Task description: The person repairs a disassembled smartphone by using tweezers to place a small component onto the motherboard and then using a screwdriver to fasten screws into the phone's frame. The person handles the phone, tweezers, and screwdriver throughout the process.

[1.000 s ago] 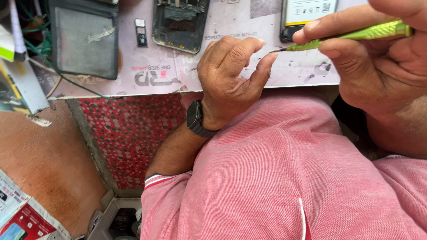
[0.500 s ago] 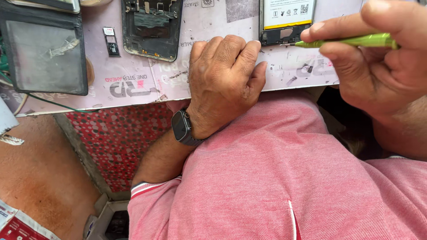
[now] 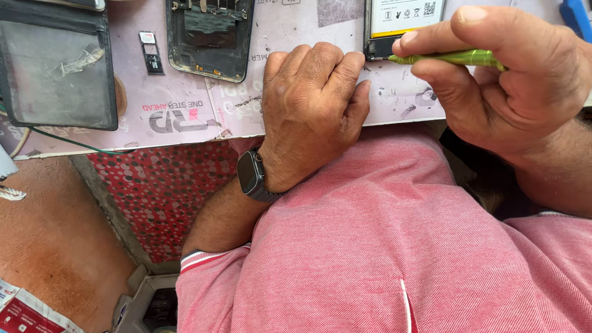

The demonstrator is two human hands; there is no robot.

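My right hand (image 3: 512, 86) grips a slim green screwdriver (image 3: 459, 58), its tip touching the lower corner of an opened phone body with a yellow-edged battery (image 3: 398, 24). My left hand (image 3: 311, 105) rests curled on the pale work mat (image 3: 185, 111), fingers bent at the phone's lower left corner; whether it pinches anything is hidden. A dark watch (image 3: 251, 176) sits on the left wrist. A second stripped phone frame (image 3: 209, 37) lies further left on the mat.
A dark rectangular screen panel (image 3: 58, 68) lies at the mat's left end, with a small SIM tray (image 3: 150, 52) beside it. Below the mat edge is red dotted cloth (image 3: 160, 197). A blue tool (image 3: 576, 15) shows at the top right.
The view has shifted so the mat items sit further left. My left hand has closed from a pinch and settled onto the mat; the screwdriver tip has come down to the phone's corner.
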